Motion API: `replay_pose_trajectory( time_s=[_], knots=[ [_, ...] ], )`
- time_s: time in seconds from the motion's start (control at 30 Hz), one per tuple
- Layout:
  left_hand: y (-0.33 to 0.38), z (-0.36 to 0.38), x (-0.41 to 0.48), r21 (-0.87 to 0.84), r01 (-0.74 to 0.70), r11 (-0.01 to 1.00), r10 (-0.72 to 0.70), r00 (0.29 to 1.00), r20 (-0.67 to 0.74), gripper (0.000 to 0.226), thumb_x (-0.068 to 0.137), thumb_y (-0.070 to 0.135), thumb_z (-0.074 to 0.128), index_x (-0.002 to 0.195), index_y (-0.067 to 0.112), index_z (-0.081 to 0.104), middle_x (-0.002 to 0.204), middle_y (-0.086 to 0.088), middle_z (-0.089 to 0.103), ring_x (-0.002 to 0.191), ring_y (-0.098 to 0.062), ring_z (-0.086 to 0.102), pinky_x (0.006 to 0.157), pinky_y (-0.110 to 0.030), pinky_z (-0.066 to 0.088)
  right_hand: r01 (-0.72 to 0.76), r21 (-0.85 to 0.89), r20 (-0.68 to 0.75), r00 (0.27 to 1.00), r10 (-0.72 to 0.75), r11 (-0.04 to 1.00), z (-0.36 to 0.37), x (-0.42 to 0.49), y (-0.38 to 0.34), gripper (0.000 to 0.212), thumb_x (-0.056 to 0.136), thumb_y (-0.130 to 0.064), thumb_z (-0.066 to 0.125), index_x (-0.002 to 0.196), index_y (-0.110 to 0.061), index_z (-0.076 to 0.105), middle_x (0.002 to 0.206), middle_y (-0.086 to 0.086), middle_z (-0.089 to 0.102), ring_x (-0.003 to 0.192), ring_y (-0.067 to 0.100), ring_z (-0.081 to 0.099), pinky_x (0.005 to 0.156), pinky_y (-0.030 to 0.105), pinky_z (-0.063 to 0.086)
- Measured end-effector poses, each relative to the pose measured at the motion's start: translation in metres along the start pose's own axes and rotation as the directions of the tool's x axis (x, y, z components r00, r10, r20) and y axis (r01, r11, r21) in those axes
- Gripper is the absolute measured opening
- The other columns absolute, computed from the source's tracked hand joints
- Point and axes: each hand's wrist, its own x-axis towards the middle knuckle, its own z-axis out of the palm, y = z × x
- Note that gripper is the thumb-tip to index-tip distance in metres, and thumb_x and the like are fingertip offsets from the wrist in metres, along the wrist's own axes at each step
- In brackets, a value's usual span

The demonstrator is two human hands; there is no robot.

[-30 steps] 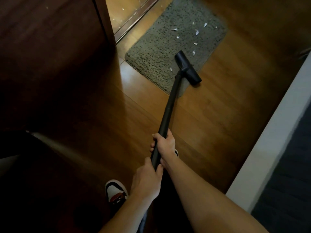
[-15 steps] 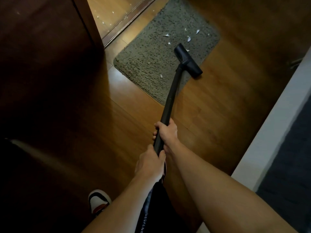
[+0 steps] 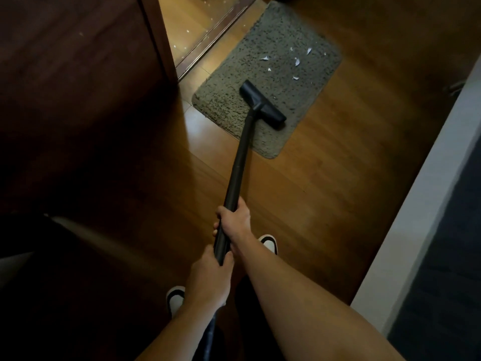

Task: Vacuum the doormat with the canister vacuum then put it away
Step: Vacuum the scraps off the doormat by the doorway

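Black wand (image 3: 239, 162) slants away from the person. Its floor nozzle (image 3: 263, 105) has drawn back onto the near half of the grey doormat (image 3: 294, 35) and sits crosswise. White paper scraps (image 3: 296, 61) now lie beyond it. The right hand (image 3: 235, 220) wraps the wand, and the left hand (image 3: 209, 276) grips its near end.

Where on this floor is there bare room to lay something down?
Bare wood floor lies between the doormat and the white wall, and between the doormat and the shoes, either side of the wand. Crowded: the doormat's far half carries paper scraps, its near half the nozzle.
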Motion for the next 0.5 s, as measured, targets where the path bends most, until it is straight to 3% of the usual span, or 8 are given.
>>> replay_pose_trajectory(
  time_s=[0.1,0.2,0.27,0.5],
  knots=[
    [-0.027,-0.015,-0.014,-0.011,0.004,1.000,-0.004,1.000,-0.004,0.018,0.100,0.039,0.049,0.107,0.024,0.057,0.079,0.002,0.063,0.059,-0.010,0.062,0.046,-0.019,0.046,-0.012,0.008,0.009,1.000,0.012,1.000,0.019,-0.020,0.020,0.053,0.096,-0.010,0.059,0.143,-0.025,0.039,0.093,0.010,0.059,0.052,0.012,0.057,0.049,0.028,0.052],
    [-0.052,-0.025,-0.024,0.031,0.042,0.999,-0.042,0.999,0.004,0.021,0.099,0.045,0.046,0.113,0.030,0.054,0.088,0.004,0.064,0.073,-0.015,0.067,0.070,-0.036,0.060,-0.009,0.005,0.006,1.000,0.009,1.000,0.034,-0.039,0.040,0.054,0.096,-0.011,0.059,0.144,-0.026,0.039,0.089,0.009,0.059,0.054,0.013,0.058,0.050,0.028,0.052],
    [-0.066,-0.030,-0.031,0.045,0.069,0.997,-0.071,0.997,0.030,0.026,0.098,0.048,0.045,0.117,0.032,0.052,0.090,0.004,0.065,0.075,-0.016,0.068,0.075,-0.041,0.061,-0.009,-0.005,-0.002,1.000,0.009,1.000,0.042,-0.050,0.052,0.053,0.096,-0.011,0.058,0.144,-0.025,0.039,0.087,0.009,0.060,0.054,0.014,0.058,0.050,0.029,0.053],
    [-0.082,-0.033,-0.039,0.039,0.084,0.996,-0.085,0.996,0.035,0.032,0.099,0.048,0.045,0.125,0.030,0.052,0.094,0.009,0.062,0.081,-0.011,0.066,0.080,-0.037,0.059,-0.015,-0.049,-0.019,1.000,0.014,0.999,0.047,-0.065,0.064,0.058,0.096,-0.009,0.057,0.147,-0.026,0.036,0.088,0.009,0.060,0.051,0.013,0.058,0.049,0.029,0.053]
  ],
)
